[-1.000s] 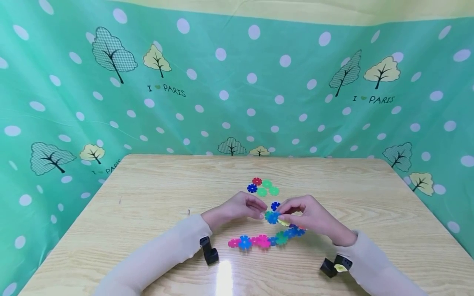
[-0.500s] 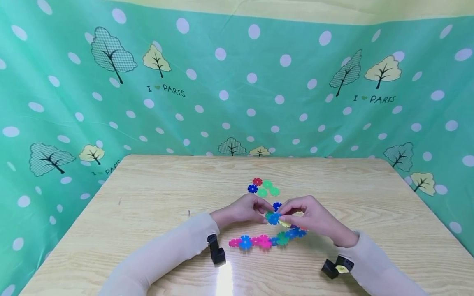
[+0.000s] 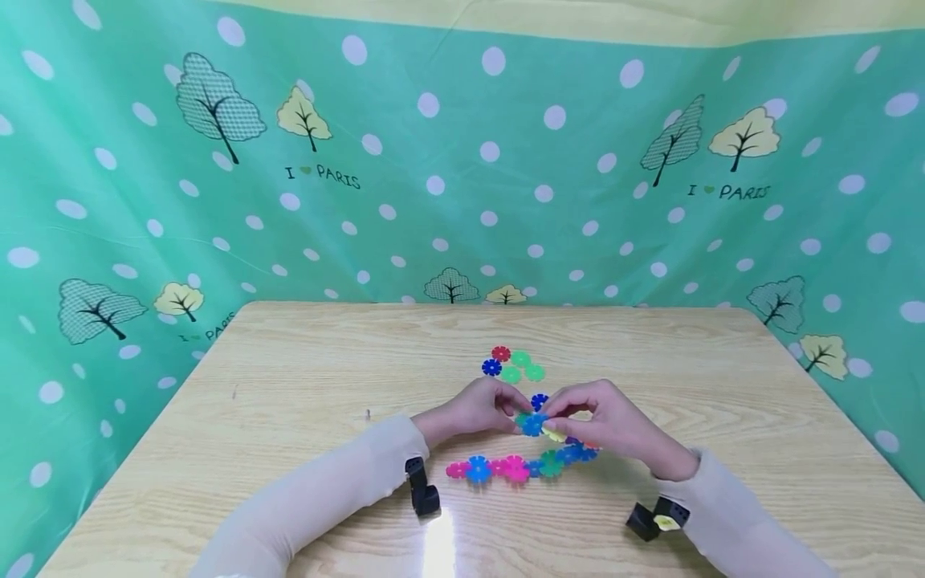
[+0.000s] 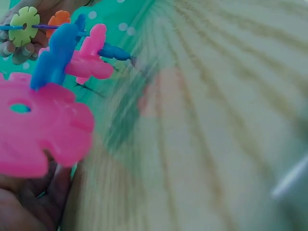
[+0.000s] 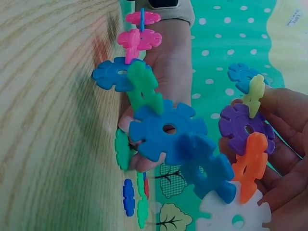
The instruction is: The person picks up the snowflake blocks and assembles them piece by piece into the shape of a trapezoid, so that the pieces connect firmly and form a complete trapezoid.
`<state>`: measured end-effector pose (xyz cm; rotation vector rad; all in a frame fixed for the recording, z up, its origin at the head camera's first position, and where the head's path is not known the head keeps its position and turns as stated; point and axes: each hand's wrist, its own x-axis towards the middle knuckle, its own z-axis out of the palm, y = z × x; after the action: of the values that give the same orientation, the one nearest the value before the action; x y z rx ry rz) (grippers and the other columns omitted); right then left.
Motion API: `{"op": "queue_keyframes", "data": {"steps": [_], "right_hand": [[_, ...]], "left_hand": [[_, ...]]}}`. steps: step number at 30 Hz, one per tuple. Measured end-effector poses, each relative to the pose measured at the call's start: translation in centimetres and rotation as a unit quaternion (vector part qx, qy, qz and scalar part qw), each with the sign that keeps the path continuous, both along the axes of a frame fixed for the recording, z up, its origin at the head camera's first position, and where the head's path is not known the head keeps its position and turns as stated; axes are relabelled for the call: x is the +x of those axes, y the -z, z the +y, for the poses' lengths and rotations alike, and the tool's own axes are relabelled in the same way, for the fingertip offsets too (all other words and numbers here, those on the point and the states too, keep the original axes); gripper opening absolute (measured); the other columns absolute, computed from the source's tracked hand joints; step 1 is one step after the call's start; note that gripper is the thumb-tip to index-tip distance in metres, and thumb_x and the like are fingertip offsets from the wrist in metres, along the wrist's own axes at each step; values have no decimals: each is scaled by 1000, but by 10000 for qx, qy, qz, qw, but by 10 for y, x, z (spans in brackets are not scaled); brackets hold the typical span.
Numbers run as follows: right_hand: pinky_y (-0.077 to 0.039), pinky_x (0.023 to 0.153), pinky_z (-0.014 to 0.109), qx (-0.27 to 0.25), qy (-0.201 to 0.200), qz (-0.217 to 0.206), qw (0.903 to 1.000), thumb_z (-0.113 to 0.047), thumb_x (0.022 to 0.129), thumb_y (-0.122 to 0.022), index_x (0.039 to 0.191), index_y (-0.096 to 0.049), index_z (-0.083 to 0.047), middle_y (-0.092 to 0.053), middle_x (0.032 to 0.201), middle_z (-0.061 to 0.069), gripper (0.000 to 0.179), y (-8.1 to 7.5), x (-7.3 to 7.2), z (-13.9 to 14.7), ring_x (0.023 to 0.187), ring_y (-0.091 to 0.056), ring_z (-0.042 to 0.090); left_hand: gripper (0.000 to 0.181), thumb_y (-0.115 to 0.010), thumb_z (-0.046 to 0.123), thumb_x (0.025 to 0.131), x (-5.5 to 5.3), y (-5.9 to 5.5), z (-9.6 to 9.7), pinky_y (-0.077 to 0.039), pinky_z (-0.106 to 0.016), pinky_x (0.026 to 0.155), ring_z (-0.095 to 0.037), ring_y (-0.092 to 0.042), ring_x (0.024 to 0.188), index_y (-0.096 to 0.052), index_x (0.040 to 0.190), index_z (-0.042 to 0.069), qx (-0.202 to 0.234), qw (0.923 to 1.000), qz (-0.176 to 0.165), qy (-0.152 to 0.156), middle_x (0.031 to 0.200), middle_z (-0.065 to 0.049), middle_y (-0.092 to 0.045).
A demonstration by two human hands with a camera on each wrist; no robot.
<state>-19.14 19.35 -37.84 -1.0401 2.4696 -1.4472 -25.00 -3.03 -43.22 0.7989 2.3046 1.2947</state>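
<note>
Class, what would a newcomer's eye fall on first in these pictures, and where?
The bright chain of linked discs, bent across the table, held near one end by the right hand. The left hand holds a green disc beside that end. Beyond the hands lie loose discs, before a dotted green curtain.

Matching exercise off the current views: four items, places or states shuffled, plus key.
1. Left hand
2. Orange disc
3. Yellow disc
4. Red disc

A. On the table, beside a dark blue disc
B. Between the light blue disc and purple disc
C. Holding a green disc
D. Between the purple disc and white disc

Pairs: 1-C, 2-D, 3-B, 4-A
</note>
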Motion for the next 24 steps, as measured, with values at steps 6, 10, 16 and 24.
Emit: {"op": "queue_keyframes", "data": {"steps": [6, 10, 16, 24], "right_hand": [[-55, 71, 31, 2, 23, 50, 10000, -12, 88, -67, 93, -73, -12, -71, 93, -1, 8, 0, 1, -2, 81, -64, 10], [-55, 68, 31, 6, 57, 91, 9999, -13, 88, -67, 93, -73, -12, -71, 92, -1, 8, 0, 2, -2, 75, -63, 9], [-54, 67, 31, -59, 23, 162, 9998, -11, 89, -66, 93, -73, -11, -70, 90, 1, 8, 1, 1, -1, 69, -61, 10], [-55, 65, 31, -35, 124, 113, 9999, -13, 88, -67, 92, -73, -11, -71, 90, 1, 7, 1, 3, -3, 65, -62, 10]], "left_hand": [[35, -79, -1, 71, 1, -2, -6, -50, -20, 74, -9, -57, 84, -72, 103, 10, -136, 9999, -38, 56, 96, 5, -68], [30, -78, 1, 73, 4, -6, -12, -50, -20, 71, -9, -57, 80, -72, 101, 11, -330, 9993, 150, 78, 93, 6, -68], [26, -76, 5, 77, 9, -8, -26, -51, -21, 68, -8, -58, 74, -72, 103, 10, -428, 9982, 395, 117, 91, 4, -69], [33, -77, 15, 78, 8, -11, -45, -50, -21, 64, -9, -58, 72, -70, 109, 7, -142, 9992, 208, -325, 89, 3, -68]]}}
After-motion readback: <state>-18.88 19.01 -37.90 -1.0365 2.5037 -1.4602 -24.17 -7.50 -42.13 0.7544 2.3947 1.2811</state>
